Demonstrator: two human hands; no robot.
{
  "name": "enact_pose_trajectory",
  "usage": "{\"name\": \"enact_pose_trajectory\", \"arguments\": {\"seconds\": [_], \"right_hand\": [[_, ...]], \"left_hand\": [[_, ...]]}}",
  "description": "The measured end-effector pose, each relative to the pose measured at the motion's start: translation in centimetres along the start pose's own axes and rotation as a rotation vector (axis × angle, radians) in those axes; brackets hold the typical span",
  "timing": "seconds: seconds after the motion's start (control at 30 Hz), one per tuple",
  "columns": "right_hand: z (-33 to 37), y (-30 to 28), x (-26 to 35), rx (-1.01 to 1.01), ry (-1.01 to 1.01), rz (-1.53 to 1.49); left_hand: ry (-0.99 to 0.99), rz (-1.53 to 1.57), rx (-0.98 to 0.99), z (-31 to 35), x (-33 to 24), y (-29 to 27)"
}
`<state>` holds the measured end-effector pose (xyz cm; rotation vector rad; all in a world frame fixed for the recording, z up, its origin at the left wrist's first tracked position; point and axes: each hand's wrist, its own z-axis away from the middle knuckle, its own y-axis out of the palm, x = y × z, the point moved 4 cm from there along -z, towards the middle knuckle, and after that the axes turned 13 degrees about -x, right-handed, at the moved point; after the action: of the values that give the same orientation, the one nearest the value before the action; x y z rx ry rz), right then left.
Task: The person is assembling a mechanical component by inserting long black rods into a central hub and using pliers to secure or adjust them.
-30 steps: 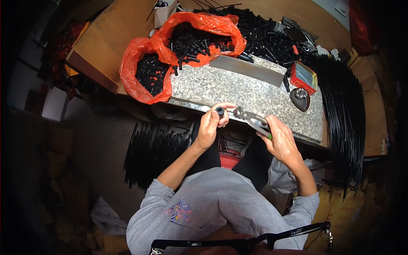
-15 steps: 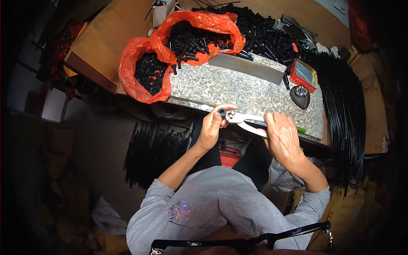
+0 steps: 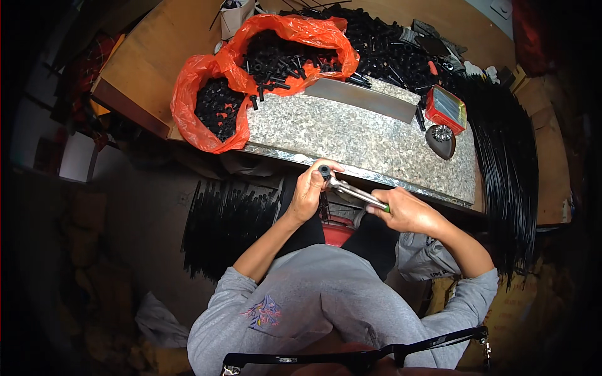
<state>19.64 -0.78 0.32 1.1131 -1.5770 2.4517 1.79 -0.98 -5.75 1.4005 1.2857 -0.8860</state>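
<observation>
Hands meet just in front of the near edge of a speckled stone tabletop (image 3: 351, 135), seen from above the person's head. We see the left hand (image 3: 308, 194) curled nearly closed around a small black cap-like piece (image 3: 324, 170), pinched at the fingertips so only its round top shows. The right hand (image 3: 406, 212) is wrapped fully shut around the green-tipped grip of a slim metal tool (image 3: 354, 191), which runs as a bright bar from that hand up to the black piece; we cannot tell exactly how its tip engages.

We judge the black piece to be hard plastic, light and stiff, small enough to slip or pop loose, so it is best held by its sides close to the tool. The tool looks rigid and somewhat heavier, and handles best from its far grip for leverage.

Behind, an orange plastic bag (image 3: 207, 119) spills many similar black pieces. A flat metal strip (image 3: 360, 99), a red box (image 3: 446, 108) and a dark teardrop-shaped dish (image 3: 441, 140) lie on the stone. Bundles of thin black rods (image 3: 508, 169) hang at the right.
</observation>
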Motion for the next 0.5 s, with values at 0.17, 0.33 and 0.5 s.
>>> {"name": "enact_pose_trajectory", "arguments": {"seconds": [0.17, 0.33, 0.5], "right_hand": [[0.8, 0.6, -0.7, 0.009, -0.096, -0.263], [1.6, 0.5, -0.7, 0.347, 0.211, -0.569], [2.2, -0.4, 0.5, 0.391, 0.278, -0.487]], "left_hand": [[-0.044, 0.055, 0.084, -0.1, -0.4, 0.1], [0.079, -0.070, 0.125, 0.3, -0.1, 0.3], [0.067, -0.229, 0.195, 0.2, -1.5, 0.1]]}}
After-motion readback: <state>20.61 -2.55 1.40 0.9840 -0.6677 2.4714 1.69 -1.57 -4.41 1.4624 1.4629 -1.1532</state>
